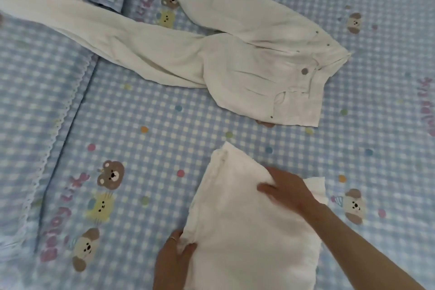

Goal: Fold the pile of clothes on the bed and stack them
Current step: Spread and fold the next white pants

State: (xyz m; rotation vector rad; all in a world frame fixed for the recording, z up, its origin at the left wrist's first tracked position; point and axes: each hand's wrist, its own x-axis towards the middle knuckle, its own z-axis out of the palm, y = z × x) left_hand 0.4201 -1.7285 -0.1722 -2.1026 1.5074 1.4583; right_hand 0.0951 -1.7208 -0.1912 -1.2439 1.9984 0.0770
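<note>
your left hand point(175, 252) pinches the folded cloth's point(247, 231) corner to anchor it; your right hand point(286, 187) lies flat, fingers straight, smoothing it. trousers point(235, 59) wait unfolded.

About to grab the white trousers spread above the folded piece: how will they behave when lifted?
Probably floppy: the white trousers lie wrinkled, legs splayed apart. Lifted at the waistband, the legs would likely trail across the bedsheet. They look thin, so probably light.

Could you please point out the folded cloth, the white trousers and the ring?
folded cloth point(247, 226), head view, its middle.
white trousers point(237, 63), head view, the seat near the button.
ring point(172, 239), head view, on a left-hand finger.
</note>
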